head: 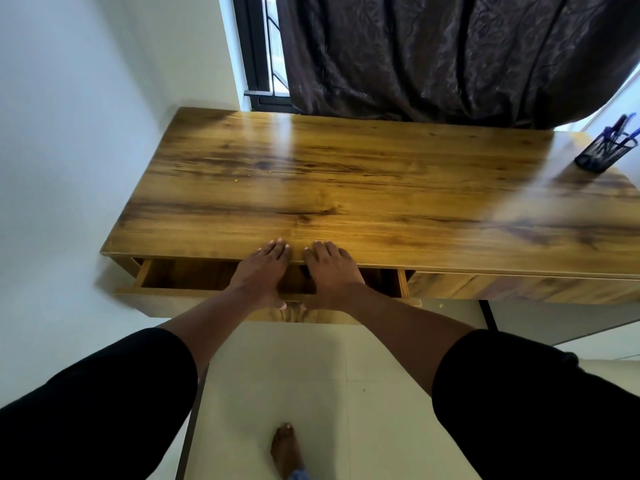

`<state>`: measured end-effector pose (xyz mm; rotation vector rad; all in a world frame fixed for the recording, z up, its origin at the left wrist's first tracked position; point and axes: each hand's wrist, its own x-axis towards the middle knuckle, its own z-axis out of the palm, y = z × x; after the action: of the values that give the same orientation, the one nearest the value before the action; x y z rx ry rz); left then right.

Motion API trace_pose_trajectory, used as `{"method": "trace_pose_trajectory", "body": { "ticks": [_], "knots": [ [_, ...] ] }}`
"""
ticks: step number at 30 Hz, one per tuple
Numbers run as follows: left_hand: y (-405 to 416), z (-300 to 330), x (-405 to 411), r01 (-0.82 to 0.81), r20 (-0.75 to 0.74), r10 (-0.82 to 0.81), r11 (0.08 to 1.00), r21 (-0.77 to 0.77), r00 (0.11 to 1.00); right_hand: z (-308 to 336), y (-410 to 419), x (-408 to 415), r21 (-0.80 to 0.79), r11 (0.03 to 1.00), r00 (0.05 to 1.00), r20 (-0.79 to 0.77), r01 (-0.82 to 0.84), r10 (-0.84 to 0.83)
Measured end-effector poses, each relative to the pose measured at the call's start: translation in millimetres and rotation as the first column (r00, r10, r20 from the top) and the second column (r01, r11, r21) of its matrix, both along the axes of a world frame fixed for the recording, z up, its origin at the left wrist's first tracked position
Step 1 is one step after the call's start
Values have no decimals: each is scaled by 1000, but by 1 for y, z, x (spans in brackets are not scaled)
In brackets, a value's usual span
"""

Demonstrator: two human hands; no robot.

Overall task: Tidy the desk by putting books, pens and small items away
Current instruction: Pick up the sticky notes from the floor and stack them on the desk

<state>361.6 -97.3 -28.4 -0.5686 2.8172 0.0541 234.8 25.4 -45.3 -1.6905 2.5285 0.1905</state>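
Note:
A wooden desk (346,174) stands under the window, its left drawer (183,277) pulled partly out. My left hand (261,271) and my right hand (330,275) lie side by side across the drawer gap. Their straight fingers rest on the desk's front edge and their thumbs touch the drawer front (207,299). Neither hand holds anything. What shows of the drawer's inside is bare wood; the rest is hidden by my hands and the desk top. A black mesh pen holder (602,152) with several blue pens stands at the desk's far right corner.
A dark curtain (450,57) hangs behind the desk, beside a black window frame (256,64). A white wall (69,133) is close on the left. The right drawer (519,287) is closed. My bare foot (285,450) stands on the pale tiled floor below.

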Motion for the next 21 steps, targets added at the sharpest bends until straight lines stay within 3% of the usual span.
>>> {"method": "trace_pose_trajectory", "body": {
  "ticks": [21],
  "knots": [
    [-7,-7,-28,19,71,-3,976,-217,997,10,-25,-9,-34,999,996,-87,7,-10]
  ]
}}
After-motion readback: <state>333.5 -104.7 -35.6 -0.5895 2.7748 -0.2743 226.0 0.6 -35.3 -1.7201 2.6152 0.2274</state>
